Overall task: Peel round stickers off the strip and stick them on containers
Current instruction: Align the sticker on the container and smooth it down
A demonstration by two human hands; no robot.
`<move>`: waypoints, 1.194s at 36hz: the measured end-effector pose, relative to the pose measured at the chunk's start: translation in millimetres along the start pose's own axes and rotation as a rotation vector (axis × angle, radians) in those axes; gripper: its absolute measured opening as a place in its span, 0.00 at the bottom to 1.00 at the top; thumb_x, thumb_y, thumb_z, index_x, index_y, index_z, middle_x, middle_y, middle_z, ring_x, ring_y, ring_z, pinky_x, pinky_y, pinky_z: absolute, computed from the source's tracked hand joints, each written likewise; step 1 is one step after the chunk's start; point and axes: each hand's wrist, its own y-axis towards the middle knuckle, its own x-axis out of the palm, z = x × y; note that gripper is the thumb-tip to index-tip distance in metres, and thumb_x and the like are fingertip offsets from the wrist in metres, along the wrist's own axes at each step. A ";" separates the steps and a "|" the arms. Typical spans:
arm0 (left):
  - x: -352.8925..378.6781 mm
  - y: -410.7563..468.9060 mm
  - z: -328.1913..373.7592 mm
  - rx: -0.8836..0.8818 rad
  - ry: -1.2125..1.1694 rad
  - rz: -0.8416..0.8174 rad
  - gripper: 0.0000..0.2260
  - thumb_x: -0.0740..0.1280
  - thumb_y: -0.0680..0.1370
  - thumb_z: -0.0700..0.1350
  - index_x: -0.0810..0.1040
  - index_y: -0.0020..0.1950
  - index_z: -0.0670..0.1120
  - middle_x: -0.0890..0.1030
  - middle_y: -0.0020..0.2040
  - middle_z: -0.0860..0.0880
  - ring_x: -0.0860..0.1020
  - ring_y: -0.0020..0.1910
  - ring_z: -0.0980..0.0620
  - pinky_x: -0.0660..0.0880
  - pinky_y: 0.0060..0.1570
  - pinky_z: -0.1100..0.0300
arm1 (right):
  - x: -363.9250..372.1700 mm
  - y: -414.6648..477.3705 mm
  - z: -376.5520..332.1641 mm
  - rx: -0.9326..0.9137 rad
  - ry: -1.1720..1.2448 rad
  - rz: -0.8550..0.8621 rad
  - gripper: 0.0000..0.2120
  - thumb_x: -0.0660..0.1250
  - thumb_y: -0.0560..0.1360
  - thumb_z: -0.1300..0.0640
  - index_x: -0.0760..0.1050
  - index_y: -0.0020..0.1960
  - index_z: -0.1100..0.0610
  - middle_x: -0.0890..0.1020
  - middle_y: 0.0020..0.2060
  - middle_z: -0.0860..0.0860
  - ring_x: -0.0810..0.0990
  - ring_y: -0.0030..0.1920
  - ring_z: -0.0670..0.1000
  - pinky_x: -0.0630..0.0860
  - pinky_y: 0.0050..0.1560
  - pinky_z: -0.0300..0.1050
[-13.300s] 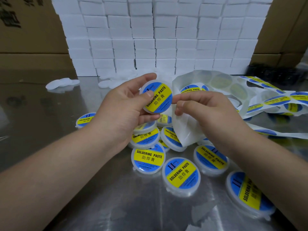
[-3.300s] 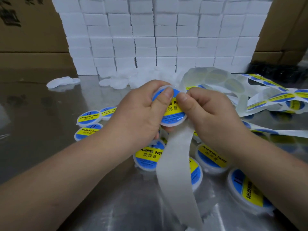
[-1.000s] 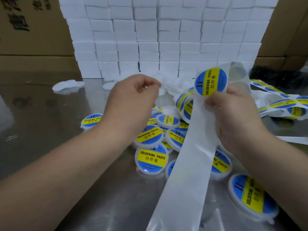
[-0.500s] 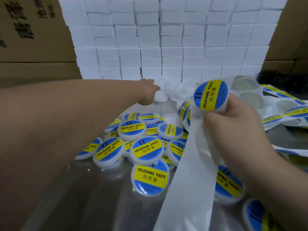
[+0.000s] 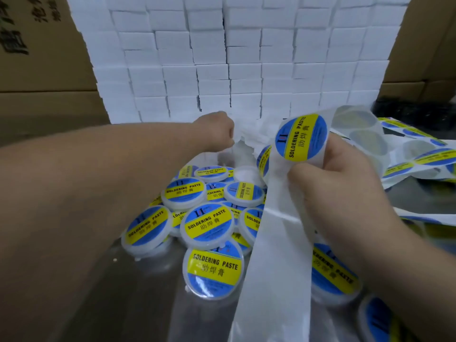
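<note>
Both busy: pinching the strip (image 5: 271,243) with right hand (image 5: 340,193), thumb and curled fingers just below the next round sticker (image 5: 301,137), right of centre; reaching far with left hand (image 5: 214,130), fingers curled among white containers (image 5: 256,137), grip unclear. Could crease the sticker by sliding that pinch upward.

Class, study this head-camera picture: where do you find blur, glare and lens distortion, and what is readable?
Head view: the stack of white boxes leans and bows at its sides, which is wide-angle distortion; the lettering on the cardboard box is blurred; the metal table shows pale glare; the sticker just above the right hand reads clearly.
</note>
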 end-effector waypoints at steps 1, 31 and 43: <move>-4.0 -1.2 -0.5 -0.022 -0.058 0.005 0.05 0.64 0.74 0.44 0.78 0.44 0.44 0.74 0.51 0.46 0.77 0.48 0.44 0.70 0.41 0.58 | 0.3 0.0 -0.4 0.002 0.002 -0.005 0.09 0.57 0.67 0.68 0.73 0.44 0.61 0.76 0.39 0.65 0.70 0.32 0.52 0.69 0.33 0.47; -68.7 -196.9 76.5 -0.019 -0.494 0.480 0.11 0.60 0.77 0.47 0.76 0.57 0.56 0.73 0.54 0.53 0.72 0.54 0.53 0.63 0.46 0.64 | 0.8 -1.7 -5.0 -0.107 0.028 -0.096 0.23 0.59 0.72 0.68 0.80 0.37 0.41 0.76 0.29 0.44 0.71 0.30 0.44 0.68 0.29 0.36; -63.5 -204.8 69.7 0.037 -0.367 0.510 0.15 0.67 0.68 0.54 0.82 0.51 0.50 0.77 0.50 0.49 0.76 0.50 0.46 0.73 0.45 0.54 | 3.9 -1.4 3.6 -0.152 0.088 -0.174 0.14 0.63 0.71 0.69 0.72 0.35 0.51 0.75 0.26 0.46 0.71 0.29 0.44 0.68 0.31 0.40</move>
